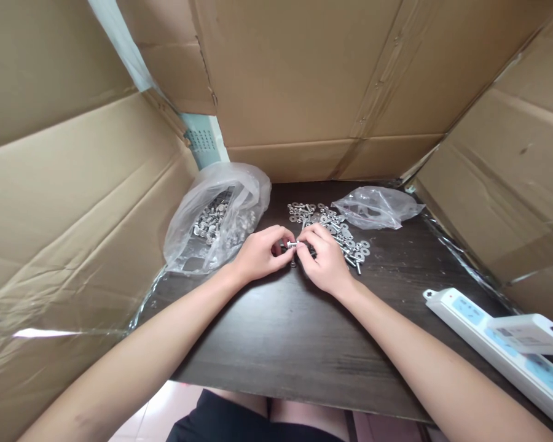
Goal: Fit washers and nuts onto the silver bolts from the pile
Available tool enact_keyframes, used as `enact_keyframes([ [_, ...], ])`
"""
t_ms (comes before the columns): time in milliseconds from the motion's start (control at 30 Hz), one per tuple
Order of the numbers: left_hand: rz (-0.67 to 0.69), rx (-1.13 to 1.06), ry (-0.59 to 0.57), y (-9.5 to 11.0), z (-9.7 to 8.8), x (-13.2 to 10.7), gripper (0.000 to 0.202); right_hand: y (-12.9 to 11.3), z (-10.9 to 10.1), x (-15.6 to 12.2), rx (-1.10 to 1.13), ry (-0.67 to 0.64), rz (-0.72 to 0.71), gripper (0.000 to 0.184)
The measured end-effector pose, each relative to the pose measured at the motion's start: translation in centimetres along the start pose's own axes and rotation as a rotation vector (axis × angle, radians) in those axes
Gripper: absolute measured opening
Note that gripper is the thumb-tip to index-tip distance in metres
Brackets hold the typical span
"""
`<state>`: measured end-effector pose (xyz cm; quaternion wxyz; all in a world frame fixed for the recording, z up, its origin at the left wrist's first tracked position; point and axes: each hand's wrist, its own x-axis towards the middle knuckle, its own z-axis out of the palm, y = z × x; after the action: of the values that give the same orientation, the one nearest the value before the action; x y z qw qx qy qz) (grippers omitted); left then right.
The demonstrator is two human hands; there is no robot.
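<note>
Gripping a small metal bolt (292, 244) at the middle of the frame, I have both hands meeting over the dark tabletop (286, 331). The left hand (263, 253) comes in from the lower left, its thumb and forefinger closed around one end of the bolt; the right hand (325, 258) reaches in from the lower right, its fingers pinched on the other end. Just behind and right of the knuckles, I see a loose spread of bolts and washers (364, 244), part of it hidden from me by the right hand. Left of centre sits a cloudy plastic bag (251, 175), with many metal pieces (211, 222) showing inside. A crumpled clear bag (381, 205) lies right of centre, at the far edge of the spread. At the lower right I get a white power strip (458, 312), set at a slant, with a white plug-in block (528, 331) on it. Cardboard panels (299, 73) fill the top and both sides of the frame.
</note>
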<state>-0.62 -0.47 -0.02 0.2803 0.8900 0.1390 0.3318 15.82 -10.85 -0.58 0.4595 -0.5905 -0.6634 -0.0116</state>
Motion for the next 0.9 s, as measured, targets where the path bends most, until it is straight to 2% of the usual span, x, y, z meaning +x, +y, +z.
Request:
enact_keyframes([
  [333,0.006,0.017,0.005,-0.01,0.02,0.02,0.010,0.12,-0.01,0.09,0.005,-0.032,0.015,0.025],
  [667,0.009,0.016,0.010,0.04,0.03,0.03,0.010,-0.26,-0.29,0.06,0.023,-0.028,0.015,0.008],
  [900,0.002,0.007,-0.001,-0.01,0.02,0.00,0.011,-0.07,-0.13,0.08,0.013,-0.033,0.015,0.010],
])
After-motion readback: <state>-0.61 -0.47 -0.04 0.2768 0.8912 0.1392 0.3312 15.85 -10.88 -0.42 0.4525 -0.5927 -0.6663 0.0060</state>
